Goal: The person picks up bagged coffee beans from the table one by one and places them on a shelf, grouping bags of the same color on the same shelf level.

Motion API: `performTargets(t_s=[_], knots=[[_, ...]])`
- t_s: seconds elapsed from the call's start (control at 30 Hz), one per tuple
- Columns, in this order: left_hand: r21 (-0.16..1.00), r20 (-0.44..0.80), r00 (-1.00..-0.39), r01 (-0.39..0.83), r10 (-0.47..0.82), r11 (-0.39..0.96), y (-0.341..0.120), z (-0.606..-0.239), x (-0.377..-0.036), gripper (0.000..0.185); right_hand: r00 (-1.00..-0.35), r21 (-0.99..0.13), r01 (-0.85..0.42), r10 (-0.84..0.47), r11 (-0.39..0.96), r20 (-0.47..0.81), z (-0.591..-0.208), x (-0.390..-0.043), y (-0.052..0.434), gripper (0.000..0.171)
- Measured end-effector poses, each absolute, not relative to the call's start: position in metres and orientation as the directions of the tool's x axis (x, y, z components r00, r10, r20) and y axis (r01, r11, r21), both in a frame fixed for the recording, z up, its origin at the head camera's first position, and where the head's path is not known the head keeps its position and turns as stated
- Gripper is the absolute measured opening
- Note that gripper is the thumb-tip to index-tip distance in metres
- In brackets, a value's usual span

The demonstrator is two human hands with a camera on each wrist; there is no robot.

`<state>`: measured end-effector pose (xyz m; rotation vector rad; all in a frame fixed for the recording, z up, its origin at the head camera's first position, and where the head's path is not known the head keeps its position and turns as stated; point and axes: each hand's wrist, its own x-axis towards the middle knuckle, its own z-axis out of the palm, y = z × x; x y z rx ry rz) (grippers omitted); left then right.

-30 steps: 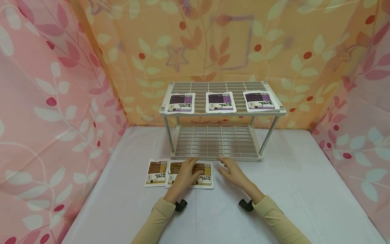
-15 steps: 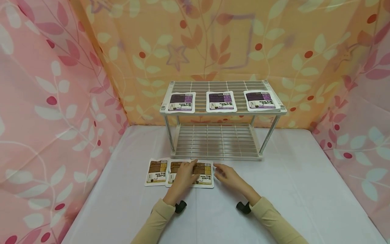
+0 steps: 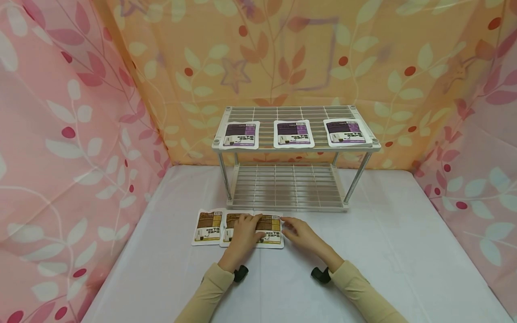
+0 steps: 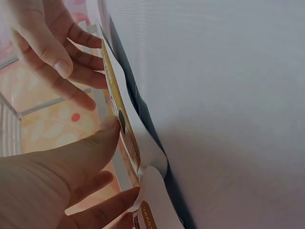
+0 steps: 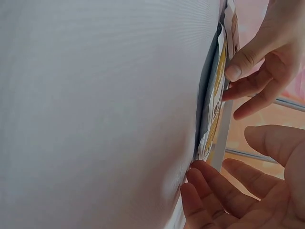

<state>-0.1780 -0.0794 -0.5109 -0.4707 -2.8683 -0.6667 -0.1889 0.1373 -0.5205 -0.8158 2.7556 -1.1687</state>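
Head view: rightmost brown pouch (image 3: pixel 271 226) sits between left hand (image 3: pixel 244 232), loose over its left side, and right hand (image 3: pixel 303 234), fingers relaxed at its right edge; neither grips anything.

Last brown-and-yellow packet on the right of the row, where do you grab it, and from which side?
Probably pinch the packet by its right edge, coming from the right with the right hand. It lies flat and thin, so an edge seems easiest to hold. No packet borders that edge, but the middle packet and the left hand crowd the left side.
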Motion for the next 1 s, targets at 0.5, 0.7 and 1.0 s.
performTargets(t_s=[0.5, 0.7, 1.0], knots=[[0.440, 0.235, -0.936, 0.342, 0.261, 0.831, -0.073, -0.517, -0.178, 0.059, -0.857, -0.702, -0.454, -0.485, 0.548, 0.176, -0.521, -0.185, 0.136, 0.044], [0.429, 0.235, -0.940, 0.328, 0.247, 0.842, -0.073, -0.515, -0.177, 0.061, -0.868, -0.747, -0.415, -0.472, 0.519, 0.154, -0.519, -0.184, 0.135, 0.045], [0.344, 0.227, -0.942, 0.313, 0.245, 0.885, -0.066, -0.514, -0.177, 0.064, -0.877, -0.755, -0.395, -0.458, 0.523, 0.142, -0.522, -0.184, 0.135, 0.046]])
